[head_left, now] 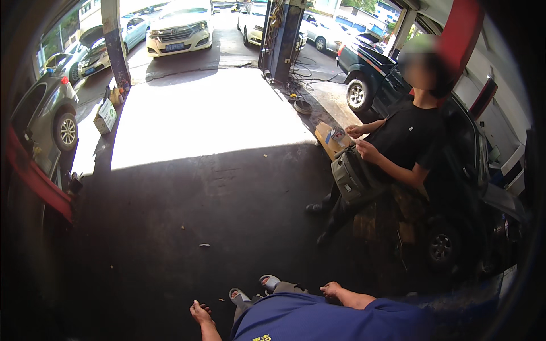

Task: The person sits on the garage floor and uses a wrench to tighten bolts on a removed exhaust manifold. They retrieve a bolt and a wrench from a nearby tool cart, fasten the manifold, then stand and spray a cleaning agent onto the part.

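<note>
My left hand (200, 312) hangs low beside my body, its fingers loosely bent and apart, with nothing seen in it. On the other side my right hand (331, 290) hangs near my hip, fingers relaxed and slightly curled, and no object shows in it. Neither hand touches anything that I can see. Between them are my blue shirt (307, 318) and my grey slippers (269, 281) on the dark floor (170, 227). To the right a person in a black T-shirt (418, 136) holds a small item near an opened cardboard box (330, 139).
A grey-green bag (351, 175) is in front of that person. Behind them stands a dark pickup (375, 74). A raised red lift arm (463, 40), a lift post (281, 45), a white carton (106, 116) and a grey car (42, 111) flank the bay. A white car (179, 31) faces in.
</note>
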Tool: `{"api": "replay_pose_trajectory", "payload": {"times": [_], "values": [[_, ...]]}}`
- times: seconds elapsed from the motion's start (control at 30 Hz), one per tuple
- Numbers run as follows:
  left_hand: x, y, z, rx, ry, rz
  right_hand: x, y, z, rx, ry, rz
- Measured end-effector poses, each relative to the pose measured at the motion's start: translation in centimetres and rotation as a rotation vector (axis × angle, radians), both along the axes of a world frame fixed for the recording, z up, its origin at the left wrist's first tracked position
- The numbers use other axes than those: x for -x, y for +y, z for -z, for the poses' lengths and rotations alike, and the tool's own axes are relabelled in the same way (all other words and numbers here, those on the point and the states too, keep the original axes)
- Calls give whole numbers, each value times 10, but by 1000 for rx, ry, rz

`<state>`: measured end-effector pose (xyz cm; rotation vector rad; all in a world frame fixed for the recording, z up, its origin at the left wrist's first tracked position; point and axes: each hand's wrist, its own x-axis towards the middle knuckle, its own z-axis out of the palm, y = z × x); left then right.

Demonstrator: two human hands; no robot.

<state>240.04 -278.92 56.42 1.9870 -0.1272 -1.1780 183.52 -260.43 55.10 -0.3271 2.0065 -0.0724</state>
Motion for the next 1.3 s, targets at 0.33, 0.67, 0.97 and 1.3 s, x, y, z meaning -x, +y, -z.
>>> {"api": "replay_pose_trajectory", "payload": {"times": [0.33, 0.67, 0.97, 1.3], "values": [[-43, -5, 3, -2, -23, -14, -65, -116, -9, 338, -52, -84], [-47, 7, 8, 78, 29, -93, -34, -114, 63, 103, 38, -110], [-32, 15, -10, 82, 53, -213, -20, -111, 70, 126, 20, -197], [-14, 2, -37, 166, 78, -178, -9, -135, 99, 277, -81, -133]]}}
